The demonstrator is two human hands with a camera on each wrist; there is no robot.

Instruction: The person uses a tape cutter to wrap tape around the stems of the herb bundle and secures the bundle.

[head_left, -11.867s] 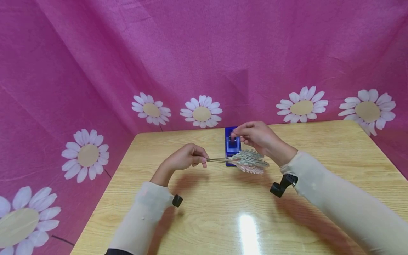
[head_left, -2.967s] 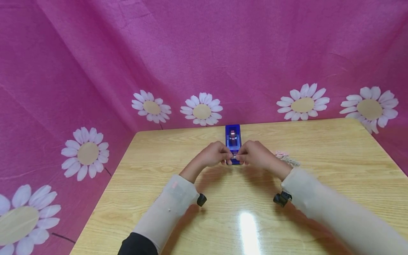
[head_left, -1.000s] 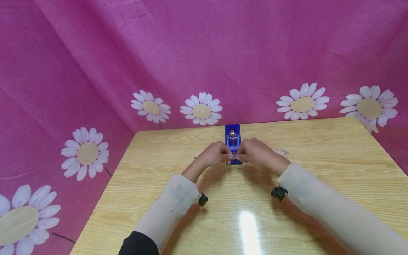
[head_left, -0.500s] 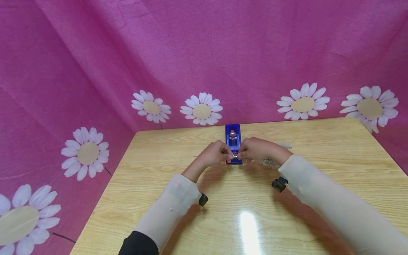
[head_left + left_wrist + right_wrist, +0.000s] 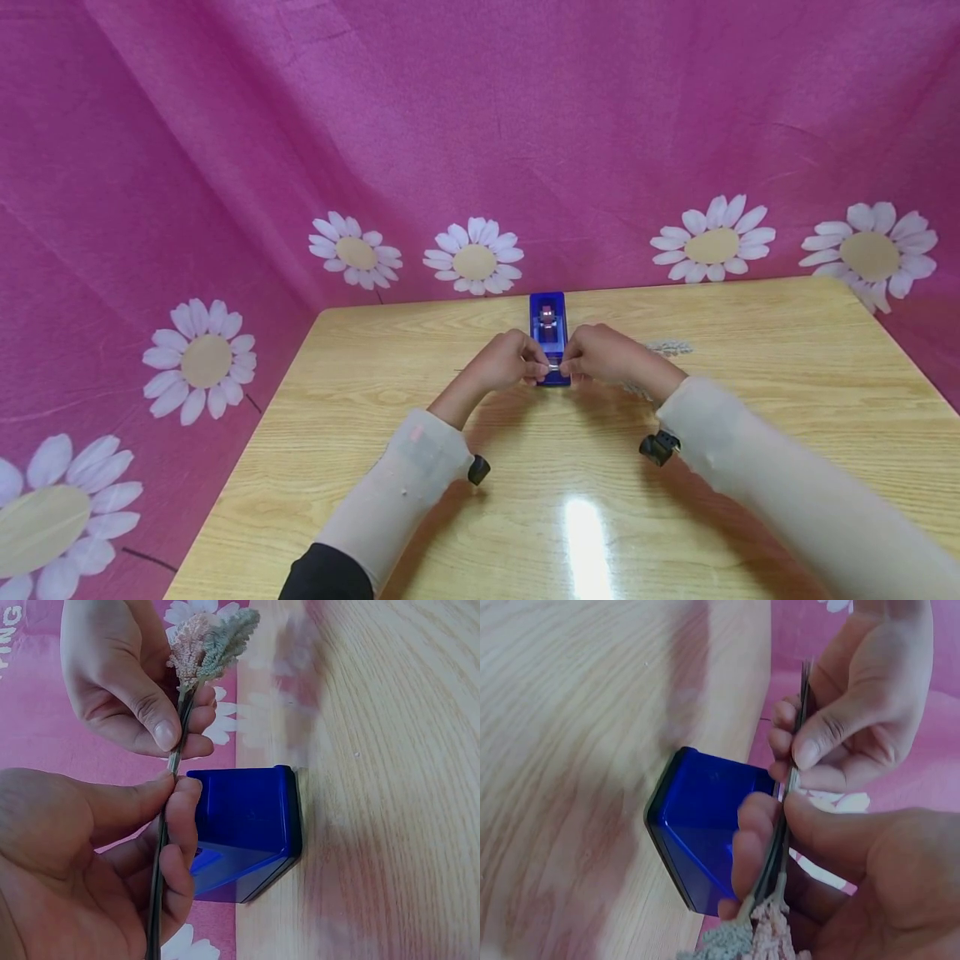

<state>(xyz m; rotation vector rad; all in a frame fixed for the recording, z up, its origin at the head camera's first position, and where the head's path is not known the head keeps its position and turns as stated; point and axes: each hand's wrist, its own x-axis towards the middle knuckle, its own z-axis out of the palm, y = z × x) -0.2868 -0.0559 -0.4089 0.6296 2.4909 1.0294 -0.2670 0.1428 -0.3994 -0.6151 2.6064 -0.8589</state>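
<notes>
Both hands pinch a small bunch of dried-looking flowers (image 5: 206, 652) by its thin dark stems (image 5: 156, 885). My left hand (image 5: 510, 360) grips toward the bare stem ends, and my right hand (image 5: 603, 354) grips nearer the fluffy pink and grey-green heads (image 5: 771, 934). In the narrow gap between the fingertips, a shiny pale band (image 5: 793, 780) shows around the stems; it looks like clear tape. Just beyond and below the hands stands a blue tape dispenser (image 5: 549, 343) with a roll in it. In the head view, my right hand and wrist partly cover the flower heads.
The wooden table (image 5: 450, 467) runs back to a pink cloth (image 5: 480, 125) printed with large white daisies. Each forearm carries a small black wrist camera (image 5: 657, 448). A bright light reflection lies on the table's near part.
Earlier my left hand alone held the stems while my right was at the dispenser; then both hands came together on them. Lately the fingers shift slightly and the flower heads turn behind my right wrist.
</notes>
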